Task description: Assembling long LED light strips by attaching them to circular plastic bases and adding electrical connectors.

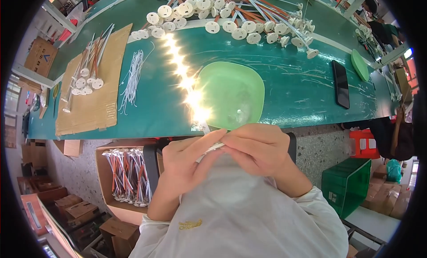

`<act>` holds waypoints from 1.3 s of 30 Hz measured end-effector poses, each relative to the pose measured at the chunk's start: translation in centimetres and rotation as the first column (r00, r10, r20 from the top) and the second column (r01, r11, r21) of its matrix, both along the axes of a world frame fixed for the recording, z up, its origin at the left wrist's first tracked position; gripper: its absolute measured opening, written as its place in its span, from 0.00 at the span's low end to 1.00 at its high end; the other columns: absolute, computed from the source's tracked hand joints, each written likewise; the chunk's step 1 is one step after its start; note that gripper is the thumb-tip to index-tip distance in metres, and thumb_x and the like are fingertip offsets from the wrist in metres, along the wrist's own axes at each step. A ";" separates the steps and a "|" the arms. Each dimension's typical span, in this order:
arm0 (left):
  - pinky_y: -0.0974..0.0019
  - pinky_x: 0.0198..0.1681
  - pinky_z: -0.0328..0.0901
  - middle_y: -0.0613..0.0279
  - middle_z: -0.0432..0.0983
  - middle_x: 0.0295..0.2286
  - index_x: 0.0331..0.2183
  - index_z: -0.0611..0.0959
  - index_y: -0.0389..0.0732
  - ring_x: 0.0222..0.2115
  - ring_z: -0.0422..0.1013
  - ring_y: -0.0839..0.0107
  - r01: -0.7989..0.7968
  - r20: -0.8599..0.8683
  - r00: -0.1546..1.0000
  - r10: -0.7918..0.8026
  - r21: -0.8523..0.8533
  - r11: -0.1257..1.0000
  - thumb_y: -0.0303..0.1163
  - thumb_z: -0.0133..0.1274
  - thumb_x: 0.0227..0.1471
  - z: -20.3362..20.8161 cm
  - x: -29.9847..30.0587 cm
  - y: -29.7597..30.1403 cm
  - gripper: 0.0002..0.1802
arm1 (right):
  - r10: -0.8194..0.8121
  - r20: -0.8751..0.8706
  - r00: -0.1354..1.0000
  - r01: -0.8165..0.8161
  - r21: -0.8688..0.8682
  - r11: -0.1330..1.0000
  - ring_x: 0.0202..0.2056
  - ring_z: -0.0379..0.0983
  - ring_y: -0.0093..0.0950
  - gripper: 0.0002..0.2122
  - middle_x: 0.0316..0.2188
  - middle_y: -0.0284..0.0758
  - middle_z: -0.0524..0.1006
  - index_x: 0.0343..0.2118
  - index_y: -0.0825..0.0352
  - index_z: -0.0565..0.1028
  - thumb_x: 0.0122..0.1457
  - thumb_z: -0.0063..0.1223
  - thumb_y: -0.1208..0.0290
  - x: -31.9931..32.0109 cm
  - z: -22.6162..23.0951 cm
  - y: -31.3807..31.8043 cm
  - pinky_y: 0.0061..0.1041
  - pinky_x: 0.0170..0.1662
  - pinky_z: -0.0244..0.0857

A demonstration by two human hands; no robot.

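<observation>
Just in front of my body, past the table's near edge, both hands meet with fingertips pinched together. My left hand [184, 162] and my right hand [260, 149] both grip a small white part [215, 147]; the fingers cover most of it. From near my fingertips a strip of glowing lights [181, 71] runs away across the green table, its glare hiding its surface. Close to its right side lies a light green tray [249, 86] holding something small and clear. A bunch of thin white wires [132, 80] lies to the left of the lit strip.
Many strips with round white discs [212, 27] are heaped at the back. More rest on a cardboard sheet [109, 80] at left. A black phone [340, 84] and green dish [360, 65] are at right. Below stand a filled carton [111, 204] and green crate [347, 187].
</observation>
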State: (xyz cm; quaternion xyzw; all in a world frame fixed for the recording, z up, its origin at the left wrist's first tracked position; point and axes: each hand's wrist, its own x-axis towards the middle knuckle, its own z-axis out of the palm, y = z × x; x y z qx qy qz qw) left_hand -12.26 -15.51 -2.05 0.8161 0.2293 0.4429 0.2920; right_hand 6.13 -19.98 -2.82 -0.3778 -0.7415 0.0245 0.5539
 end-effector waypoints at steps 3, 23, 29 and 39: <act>0.72 0.25 0.67 0.54 0.80 0.25 0.40 0.83 0.34 0.21 0.76 0.64 -0.012 -0.164 0.986 0.019 0.045 0.999 0.19 0.63 0.38 -0.5 -0.5 -0.1 0.21 | -0.056 -0.002 0.998 0.056 -0.090 0.994 0.22 0.76 0.28 0.07 0.24 0.36 0.79 0.28 0.71 0.79 0.43 0.64 0.81 -0.6 0.3 -0.6 0.21 0.23 0.69; 0.70 0.26 0.65 0.57 0.79 0.23 0.36 0.81 0.33 0.19 0.72 0.67 -0.119 -0.006 0.993 0.121 0.141 0.983 0.17 0.62 0.42 -3.3 0.9 2.8 0.15 | 0.210 0.368 0.906 0.075 -0.627 0.775 0.29 0.75 0.38 0.06 0.26 0.40 0.78 0.30 0.70 0.80 0.49 0.55 0.80 5.4 2.5 6.2 0.31 0.32 0.69; 0.73 0.29 0.69 0.56 0.80 0.25 0.39 0.80 0.32 0.26 0.78 0.71 -0.190 0.034 0.981 0.189 0.020 0.982 0.19 0.62 0.44 -2.4 2.5 3.9 0.16 | 0.025 0.008 1.000 -0.014 -0.625 0.780 0.23 0.75 0.27 0.05 0.21 0.37 0.78 0.34 0.72 0.81 0.55 0.55 0.81 4.5 1.8 5.1 0.22 0.28 0.69; 0.72 0.39 0.70 0.57 0.80 0.32 0.42 0.78 0.33 0.35 0.78 0.71 -0.075 0.155 0.982 0.108 -0.202 0.976 0.16 0.62 0.45 -2.5 4.6 5.1 0.19 | -0.106 -0.357 0.928 -0.210 -0.736 0.643 0.23 0.76 0.19 0.03 0.23 0.36 0.80 0.31 0.75 0.81 0.55 0.58 0.81 4.5 1.8 4.8 0.16 0.26 0.70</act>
